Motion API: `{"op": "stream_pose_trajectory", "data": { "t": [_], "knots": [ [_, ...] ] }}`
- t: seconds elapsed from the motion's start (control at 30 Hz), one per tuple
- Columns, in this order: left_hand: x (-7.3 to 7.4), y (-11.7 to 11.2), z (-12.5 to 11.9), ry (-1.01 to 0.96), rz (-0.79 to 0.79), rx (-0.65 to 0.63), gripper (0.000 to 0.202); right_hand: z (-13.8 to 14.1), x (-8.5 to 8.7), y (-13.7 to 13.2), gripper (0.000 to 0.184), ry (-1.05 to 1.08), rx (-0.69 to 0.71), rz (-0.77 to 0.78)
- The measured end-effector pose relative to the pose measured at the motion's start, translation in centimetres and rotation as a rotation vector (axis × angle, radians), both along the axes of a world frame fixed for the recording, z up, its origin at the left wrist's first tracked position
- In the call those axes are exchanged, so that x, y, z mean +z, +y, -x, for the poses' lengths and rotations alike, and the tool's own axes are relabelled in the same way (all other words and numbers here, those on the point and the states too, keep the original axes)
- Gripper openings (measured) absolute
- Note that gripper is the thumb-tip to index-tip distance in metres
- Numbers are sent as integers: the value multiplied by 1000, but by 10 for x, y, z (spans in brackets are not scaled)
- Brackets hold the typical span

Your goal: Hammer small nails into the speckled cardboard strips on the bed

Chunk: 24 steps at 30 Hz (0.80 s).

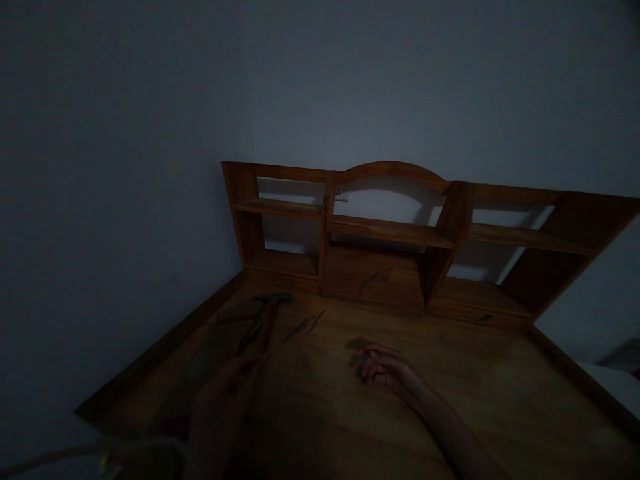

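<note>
The scene is very dark. My left hand [227, 393] is closed round the wooden handle of a hammer [267, 308], whose metal head points toward the shelf unit. My right hand [383, 367] rests on the wooden board [500, 393], fingers curled and close together, pressed down on the surface; whether something small is under them I cannot make out. Both hands are over the middle of the board, the hammer to the left of the right hand.
A wooden shelf unit [390, 230] with several open compartments stands at the board's far edge against a pale wall. A couple of thin dark items, maybe nails [305, 325], lie near the hammer head. Raised wooden rails run along both sides of the board.
</note>
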<state>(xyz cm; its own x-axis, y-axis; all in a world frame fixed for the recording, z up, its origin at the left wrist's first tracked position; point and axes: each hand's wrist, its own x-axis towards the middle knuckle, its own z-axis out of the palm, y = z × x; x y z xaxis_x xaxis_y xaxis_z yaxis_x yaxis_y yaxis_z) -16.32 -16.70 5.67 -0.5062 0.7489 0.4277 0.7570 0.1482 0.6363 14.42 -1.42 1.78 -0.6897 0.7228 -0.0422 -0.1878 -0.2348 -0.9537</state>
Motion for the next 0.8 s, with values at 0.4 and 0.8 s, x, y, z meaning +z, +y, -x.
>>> {"op": "stream_pose_trajectory", "data": {
  "t": [0.4,0.8],
  "knots": [
    [-69,-7,2,318,55,-167,59,-1,0,1,26,-27,12,2],
    [-58,2,0,361,237,-34,45,0,-7,-1,28,-37,-58,-18]
  ]
}}
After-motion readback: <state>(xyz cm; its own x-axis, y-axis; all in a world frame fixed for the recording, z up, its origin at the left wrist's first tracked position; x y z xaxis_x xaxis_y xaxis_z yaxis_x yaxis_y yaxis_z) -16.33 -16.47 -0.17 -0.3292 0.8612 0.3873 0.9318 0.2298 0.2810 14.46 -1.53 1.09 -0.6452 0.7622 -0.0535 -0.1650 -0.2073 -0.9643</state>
